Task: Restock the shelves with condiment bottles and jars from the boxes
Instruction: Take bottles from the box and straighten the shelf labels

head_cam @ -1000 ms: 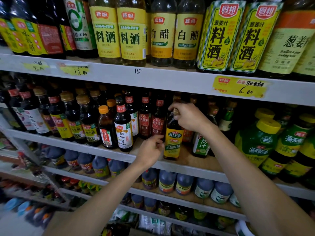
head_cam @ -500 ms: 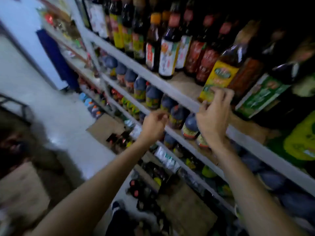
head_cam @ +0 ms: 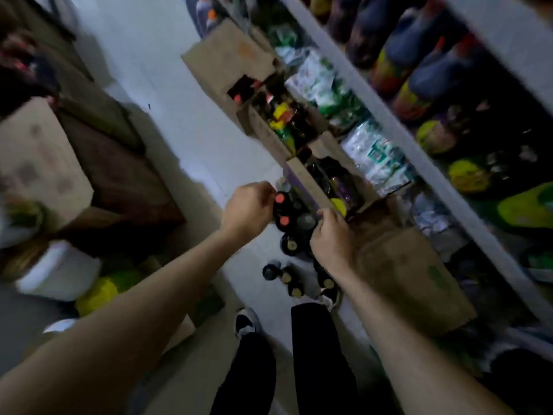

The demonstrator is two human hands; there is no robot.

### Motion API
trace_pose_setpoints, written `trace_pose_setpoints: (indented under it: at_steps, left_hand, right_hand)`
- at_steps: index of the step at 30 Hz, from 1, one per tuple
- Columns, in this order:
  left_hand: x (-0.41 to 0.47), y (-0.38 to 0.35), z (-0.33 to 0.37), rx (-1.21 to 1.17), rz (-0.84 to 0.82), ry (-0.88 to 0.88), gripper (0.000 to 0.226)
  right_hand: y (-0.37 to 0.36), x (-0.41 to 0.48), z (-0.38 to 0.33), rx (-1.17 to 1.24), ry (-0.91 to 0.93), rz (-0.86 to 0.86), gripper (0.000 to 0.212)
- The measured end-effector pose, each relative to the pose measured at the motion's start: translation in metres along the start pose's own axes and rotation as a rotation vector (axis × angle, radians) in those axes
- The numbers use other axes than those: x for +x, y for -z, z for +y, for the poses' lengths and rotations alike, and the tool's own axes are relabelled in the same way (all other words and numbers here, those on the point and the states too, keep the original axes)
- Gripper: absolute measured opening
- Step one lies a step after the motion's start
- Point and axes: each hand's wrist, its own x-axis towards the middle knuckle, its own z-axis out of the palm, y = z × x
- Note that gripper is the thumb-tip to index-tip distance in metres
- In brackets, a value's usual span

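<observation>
Downward view of floor [head_cam: 194, 130] beside shelves [head_cam: 389, 121]. Two hands, both with fingers curled: left hand [head_cam: 248, 211] just beside two red-capped bottles [head_cam: 280, 198], right hand [head_cam: 332, 239] at their 4 o'clock. Grasp of either cannot be told through blur. Three open boxes [head_cam: 260, 127] of bottles toward 12 o'clock. Loose dark bottles [head_cam: 288, 244] on floor at 6 o'clock, count unclear.

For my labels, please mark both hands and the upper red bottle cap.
left hand [head_cam: 248, 209]: head view, back of the hand.
right hand [head_cam: 332, 239]: head view, back of the hand.
upper red bottle cap [head_cam: 280, 198]: head view, centre of the cap top.
</observation>
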Motion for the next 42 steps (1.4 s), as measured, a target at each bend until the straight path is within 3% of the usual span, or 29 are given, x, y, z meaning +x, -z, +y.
trace_pose_setpoints:
  at_steps: [4,9,12,17,22,27,32,36,42]
  left_hand:
    - [0.022,-0.100,-0.098,0.141,-0.039,-0.015,0.022]
    - [0.037,-0.207,-0.194,0.217,-0.117,0.090,0.025]
    - [0.023,-0.265,-0.235,0.233,-0.273,0.099,0.030]
    - [-0.002,-0.335,-0.267,0.400,-0.496,-0.030,0.052]
    - [-0.008,-0.368,-0.277,0.589,-0.442,-0.204,0.053]
    - [-0.003,-0.373,-0.282,0.519,-0.380,-0.243,0.025]
    - [-0.014,-0.346,-0.285,0.466,-0.313,-0.164,0.028]
    - [-0.026,-0.284,-0.267,0.448,-0.305,-0.173,0.031]
    - [-0.028,-0.134,-0.203,0.504,-0.291,-0.222,0.027]
  right_hand:
    - [-0.133,-0.001,0.071,-0.141,-0.038,-0.250,0.029]
    - [-0.258,-0.017,0.135,-0.324,-0.108,-0.416,0.033]
    - [-0.309,-0.028,0.159,-0.371,-0.076,-0.446,0.036]
    - [-0.356,-0.026,0.170,-0.540,-0.010,-0.443,0.045]
    - [-0.372,-0.017,0.172,-0.672,0.064,-0.365,0.038]
    - [-0.374,-0.016,0.170,-0.715,0.097,-0.361,0.034]
    - [-0.352,-0.019,0.163,-0.739,0.113,-0.359,0.038]
    - [-0.294,-0.028,0.132,-0.705,0.146,-0.353,0.031]
    - [-0.148,-0.040,0.041,-0.737,0.367,-0.380,0.030]
